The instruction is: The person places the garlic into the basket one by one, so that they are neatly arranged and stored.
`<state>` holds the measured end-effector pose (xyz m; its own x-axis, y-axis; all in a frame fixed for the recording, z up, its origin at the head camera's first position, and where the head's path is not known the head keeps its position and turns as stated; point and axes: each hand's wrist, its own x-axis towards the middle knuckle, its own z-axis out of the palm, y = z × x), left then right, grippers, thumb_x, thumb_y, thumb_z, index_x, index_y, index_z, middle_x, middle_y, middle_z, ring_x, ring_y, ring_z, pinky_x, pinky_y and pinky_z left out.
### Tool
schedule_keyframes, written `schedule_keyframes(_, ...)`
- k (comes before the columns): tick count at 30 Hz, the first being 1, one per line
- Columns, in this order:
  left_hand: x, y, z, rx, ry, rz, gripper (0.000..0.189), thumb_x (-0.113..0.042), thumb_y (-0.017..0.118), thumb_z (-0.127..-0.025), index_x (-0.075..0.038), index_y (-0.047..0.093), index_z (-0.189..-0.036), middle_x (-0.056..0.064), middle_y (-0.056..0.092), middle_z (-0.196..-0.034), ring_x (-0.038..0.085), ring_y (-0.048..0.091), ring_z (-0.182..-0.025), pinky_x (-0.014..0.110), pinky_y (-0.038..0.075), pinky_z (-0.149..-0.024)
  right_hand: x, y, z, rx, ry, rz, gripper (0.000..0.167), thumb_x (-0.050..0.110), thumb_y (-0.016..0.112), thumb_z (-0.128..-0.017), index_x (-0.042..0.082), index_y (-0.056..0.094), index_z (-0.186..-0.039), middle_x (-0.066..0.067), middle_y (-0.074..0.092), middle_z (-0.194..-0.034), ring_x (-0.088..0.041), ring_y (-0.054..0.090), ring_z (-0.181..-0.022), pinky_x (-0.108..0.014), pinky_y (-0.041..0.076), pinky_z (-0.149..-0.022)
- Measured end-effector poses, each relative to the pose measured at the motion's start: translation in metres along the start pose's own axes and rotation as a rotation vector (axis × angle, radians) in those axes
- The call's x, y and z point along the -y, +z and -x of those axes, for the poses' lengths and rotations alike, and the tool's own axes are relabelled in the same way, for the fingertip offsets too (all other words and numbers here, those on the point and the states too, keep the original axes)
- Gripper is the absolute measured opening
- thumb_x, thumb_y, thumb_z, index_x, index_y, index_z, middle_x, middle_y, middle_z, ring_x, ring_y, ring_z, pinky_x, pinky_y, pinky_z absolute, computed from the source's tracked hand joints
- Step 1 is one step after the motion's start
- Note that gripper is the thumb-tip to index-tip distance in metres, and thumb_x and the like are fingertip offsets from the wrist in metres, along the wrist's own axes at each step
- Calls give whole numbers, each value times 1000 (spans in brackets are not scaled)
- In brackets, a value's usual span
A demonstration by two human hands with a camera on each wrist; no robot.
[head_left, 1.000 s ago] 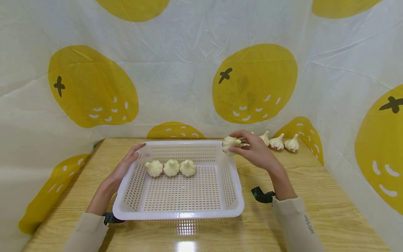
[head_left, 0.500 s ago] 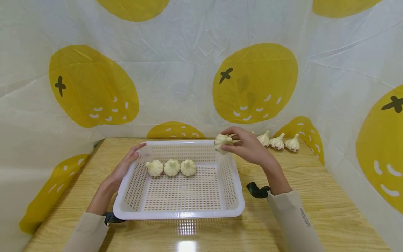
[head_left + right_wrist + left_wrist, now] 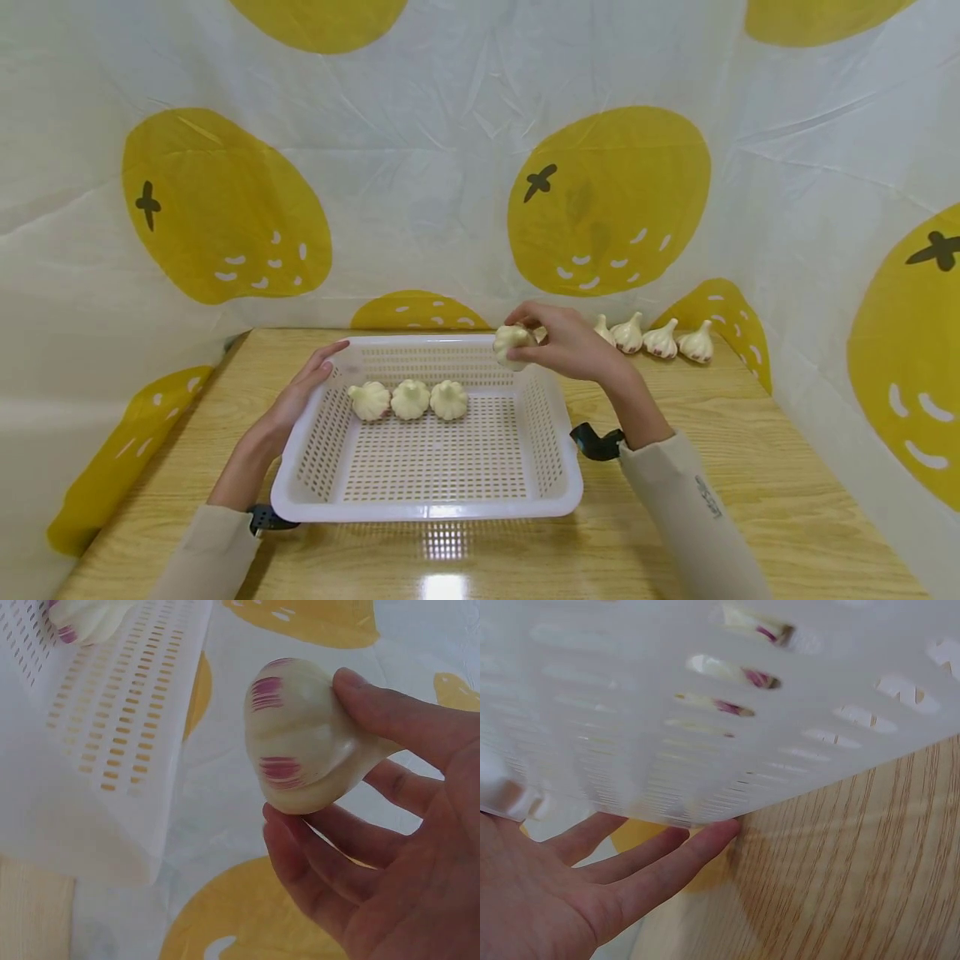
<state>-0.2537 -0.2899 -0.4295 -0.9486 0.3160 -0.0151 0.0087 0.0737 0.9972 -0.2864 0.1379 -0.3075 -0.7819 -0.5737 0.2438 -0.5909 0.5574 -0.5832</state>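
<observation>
The right hand (image 3: pixel 566 343) pinches a garlic bulb (image 3: pixel 512 346) by the far right corner of the perforated plastic basket (image 3: pixel 427 511), the left hand (image 3: pixel 295 398) lying outstretched against its side; the bulb looks light, stiff and slightly slippery, best held round its swollen body.

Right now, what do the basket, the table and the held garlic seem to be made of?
Basket: probably white plastic, slightly glossy, with regular moulded slots.
Table: wood or laminate, shiny, with visible grain.
Held garlic: perhaps painted plastic, smooth, its purple streaks looking brushed on; uncertain.
</observation>
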Motion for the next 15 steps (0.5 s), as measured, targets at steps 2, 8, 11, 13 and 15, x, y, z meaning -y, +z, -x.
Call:
schedule_keyframes(2, 0, 0, 0, 0, 1, 2, 56, -45, 23, -114, -29, 10, -166, 22, 20, -166, 13, 55, -124, 46, 52, -94, 2, 1, -2, 13, 1, 45, 38, 25, 81, -91, 11, 67, -124, -7, 72, -116, -27, 66, -111, -44, 55, -87)
schedule_keyframes(8, 0, 2, 0, 2, 1, 3, 57, -45, 23, -114, -29, 9, -166, 22, 20, -166, 15, 54, -125, 48, 52, -94, 5, 8, -11, 74, 31, 119, 40, 26, 80, -92, 10, 65, -125, -13, 73, -120, -32, 67, -112, -48, 54, -92)
schedule_keyframes(11, 0, 2, 1, 3, 2, 5, 57, -45, 23, -114, -29, 8, -166, 23, 19, -166, 16, 53, -125, 49, 51, -95, 5, 14, -16, 119, 52, 128, 43, 26, 80, -92, 7, 64, -128, -16, 72, -123, -33, 67, -113, -48, 54, -94)
schedule_keyframes(13, 0, 2, 1, 3, 0, 7, 57, -45, 23, -114, -29, 8, -166, 23, 20, -166, 16, 54, -125, 49, 51, -95, 6, 17, -19, 155, 63, 131, 46, 25, 80, -92, 6, 63, -130, -17, 71, -124, -34, 66, -115, -48, 54, -95)
schedule_keyframes(15, 0, 2, 1, 1, -3, 10, 57, -45, 23, -114, -29, 8, -166, 23, 20, -166, 17, 54, -125, 50, 51, -95, 6, 20, -23, 191, 73, 140, 47, 24, 79, -92, 6, 63, -132, -17, 70, -125, -34, 65, -116, -47, 53, -96)
